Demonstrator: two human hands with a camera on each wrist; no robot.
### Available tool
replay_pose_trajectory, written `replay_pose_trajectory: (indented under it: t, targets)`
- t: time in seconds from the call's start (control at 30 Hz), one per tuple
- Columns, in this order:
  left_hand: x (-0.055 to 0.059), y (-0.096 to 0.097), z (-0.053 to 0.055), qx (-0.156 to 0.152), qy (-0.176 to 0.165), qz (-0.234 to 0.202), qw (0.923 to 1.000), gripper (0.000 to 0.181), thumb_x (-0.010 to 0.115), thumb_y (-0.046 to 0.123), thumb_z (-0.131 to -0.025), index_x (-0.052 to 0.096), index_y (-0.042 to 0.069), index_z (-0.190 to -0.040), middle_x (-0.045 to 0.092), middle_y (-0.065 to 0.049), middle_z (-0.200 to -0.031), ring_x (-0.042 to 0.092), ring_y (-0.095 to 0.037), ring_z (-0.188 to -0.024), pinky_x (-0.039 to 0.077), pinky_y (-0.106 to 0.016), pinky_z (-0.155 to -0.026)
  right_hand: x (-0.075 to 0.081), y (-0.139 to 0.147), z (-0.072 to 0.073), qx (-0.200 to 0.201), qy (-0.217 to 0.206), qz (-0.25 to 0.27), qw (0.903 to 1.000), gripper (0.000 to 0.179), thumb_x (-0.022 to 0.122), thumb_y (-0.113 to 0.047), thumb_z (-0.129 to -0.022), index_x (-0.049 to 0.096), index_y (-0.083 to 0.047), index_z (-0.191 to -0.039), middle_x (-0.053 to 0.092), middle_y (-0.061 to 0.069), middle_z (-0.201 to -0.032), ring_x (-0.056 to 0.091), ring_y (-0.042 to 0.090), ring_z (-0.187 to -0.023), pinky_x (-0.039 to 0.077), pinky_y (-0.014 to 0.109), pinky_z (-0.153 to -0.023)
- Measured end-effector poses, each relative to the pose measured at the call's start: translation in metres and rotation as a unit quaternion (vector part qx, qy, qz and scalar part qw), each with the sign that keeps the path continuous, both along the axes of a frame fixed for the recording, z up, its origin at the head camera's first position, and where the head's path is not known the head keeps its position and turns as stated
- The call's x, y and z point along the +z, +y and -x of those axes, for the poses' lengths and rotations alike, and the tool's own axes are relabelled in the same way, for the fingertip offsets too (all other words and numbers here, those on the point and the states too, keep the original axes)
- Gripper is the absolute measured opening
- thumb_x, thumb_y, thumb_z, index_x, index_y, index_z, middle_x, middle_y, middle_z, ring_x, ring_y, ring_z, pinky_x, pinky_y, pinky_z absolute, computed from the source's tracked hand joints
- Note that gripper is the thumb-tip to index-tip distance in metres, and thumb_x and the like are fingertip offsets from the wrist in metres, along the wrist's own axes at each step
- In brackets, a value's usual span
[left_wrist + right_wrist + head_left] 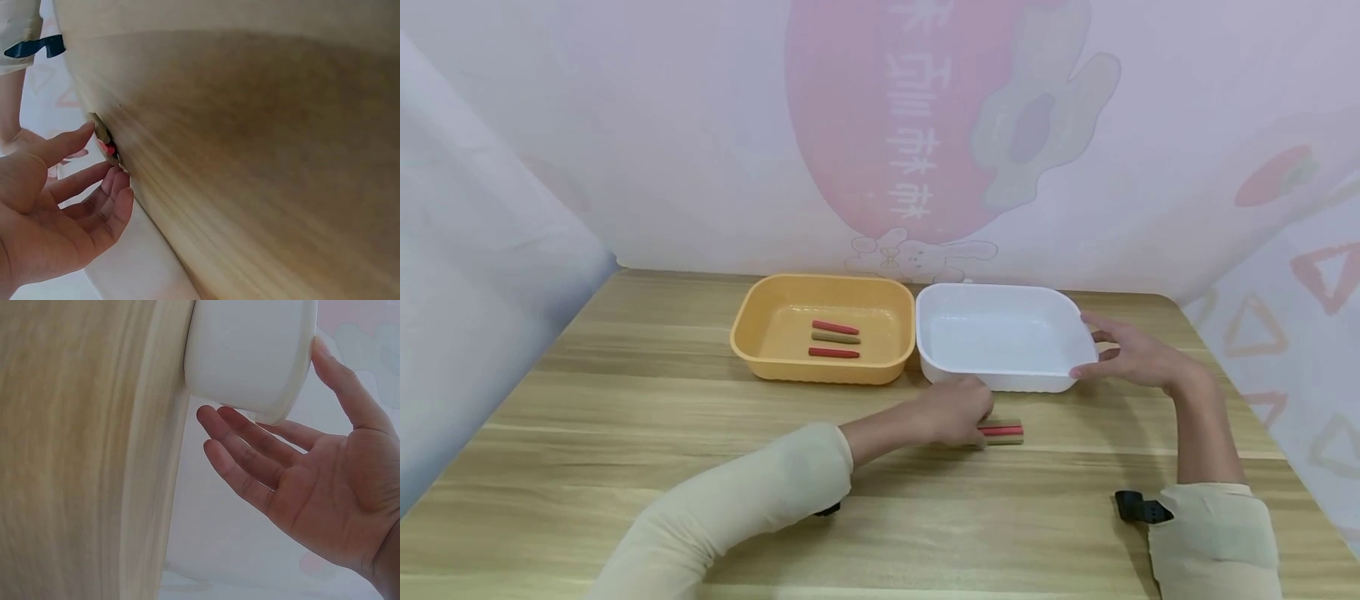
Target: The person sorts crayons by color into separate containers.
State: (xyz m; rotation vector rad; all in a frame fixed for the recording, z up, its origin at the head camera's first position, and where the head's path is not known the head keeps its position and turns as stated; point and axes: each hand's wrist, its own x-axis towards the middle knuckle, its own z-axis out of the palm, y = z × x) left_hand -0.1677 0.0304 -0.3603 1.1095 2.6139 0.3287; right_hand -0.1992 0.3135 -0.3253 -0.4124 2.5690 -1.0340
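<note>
Three crayons (1003, 432), two brown with a red one between, lie side by side on the table in front of the white tray (1004, 383). My left hand (951, 412) pinches their left end between thumb and index finger; in the left wrist view the thumb (75, 139) is on one side and the index finger on the other. The crayons' left ends are hidden by the hand in the head view. My right hand (1131, 357) rests against the right end of the white tray, thumb and fingers spread and fairly straight, thumb (340, 378) at its rim. Nothing shows inside that tray.
A yellow tray (820, 372) stands left of the white one, almost touching it. Inside it lie two red crayons (833, 353) and a brown crayon (836, 338) between them. A printed curtain-like wall (700, 167) rises behind the wooden table (625, 400).
</note>
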Motion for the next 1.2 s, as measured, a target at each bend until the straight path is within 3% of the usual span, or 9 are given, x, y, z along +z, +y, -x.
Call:
replay_pose_trajectory:
  t: [0.2, 0.37, 0.5, 0.63, 0.87, 1.2]
  targets:
    - [0.001, 0.004, -0.003, 0.001, 0.021, 0.014, 0.9997, 0.027, 0.080, 0.026, -0.078, 0.057, 0.013, -0.070, 0.052, 0.005, -0.070, 0.046, -0.009, -0.069, 0.041, -0.021, -0.056, 0.000, 0.000, -0.001, 0.002, 0.006, -0.006, 1.0000, 0.090, 0.075, -0.032, -0.081, 0.022, -0.017, -0.152, 0.045, 0.016, -0.135, 0.057, 0.034, -0.109, 0.044, 0.044, -0.088]
    - [0.002, 0.005, -0.004, -0.004, 0.028, 0.015, 0.9995, 0.029, 0.080, 0.025, -0.077, 0.057, 0.012, -0.065, 0.051, 0.004, -0.065, 0.044, -0.009, -0.064, 0.038, -0.020, -0.051, 0.000, 0.001, -0.002, 0.006, 0.013, -0.006, 0.9999, 0.089, 0.075, -0.032, -0.082, 0.021, -0.016, -0.152, 0.044, 0.017, -0.137, 0.053, 0.038, -0.114, 0.043, 0.045, -0.089]
    - [0.002, 0.005, -0.004, -0.006, 0.028, 0.007, 0.9996, 0.037, 0.081, 0.025, -0.076, 0.051, 0.013, -0.058, 0.039, 0.005, -0.055, 0.034, -0.008, -0.055, 0.031, -0.019, -0.045, 0.000, 0.001, -0.001, 0.007, 0.011, -0.005, 0.9999, 0.089, 0.074, -0.032, -0.082, 0.021, -0.016, -0.152, 0.043, 0.016, -0.138, 0.052, 0.039, -0.115, 0.043, 0.046, -0.089]
    - [0.000, 0.003, -0.001, -0.004, -0.007, -0.016, 0.9998, 0.044, 0.082, 0.021, -0.075, 0.042, 0.014, -0.057, 0.028, 0.005, -0.055, 0.027, -0.008, -0.055, 0.024, -0.019, -0.045, -0.001, 0.001, 0.000, 0.003, 0.004, -0.005, 1.0000, 0.090, 0.075, -0.034, -0.082, 0.021, -0.018, -0.152, 0.043, 0.015, -0.136, 0.054, 0.037, -0.113, 0.042, 0.047, -0.090]
    - [0.000, 0.000, 0.008, 0.010, -0.066, -0.060, 0.9960, 0.013, 0.078, 0.006, -0.077, 0.066, 0.011, -0.079, 0.058, 0.004, -0.077, 0.050, -0.008, -0.068, 0.042, -0.019, -0.055, -0.003, 0.003, 0.000, 0.007, 0.012, -0.004, 0.9999, 0.089, 0.075, -0.034, -0.082, 0.022, -0.016, -0.151, 0.043, 0.014, -0.138, 0.050, 0.040, -0.117, 0.043, 0.047, -0.089]
    - [0.011, -0.008, 0.008, 0.020, -0.079, -0.092, 0.9924, 0.014, 0.070, -0.002, -0.080, 0.070, 0.007, -0.090, 0.062, 0.002, -0.079, 0.054, -0.010, -0.069, 0.045, -0.020, -0.059, -0.003, 0.005, 0.000, 0.007, 0.016, -0.004, 0.9998, 0.087, 0.074, -0.032, -0.083, 0.023, -0.012, -0.150, 0.047, 0.016, -0.134, 0.046, 0.036, -0.120, 0.044, 0.042, -0.087]
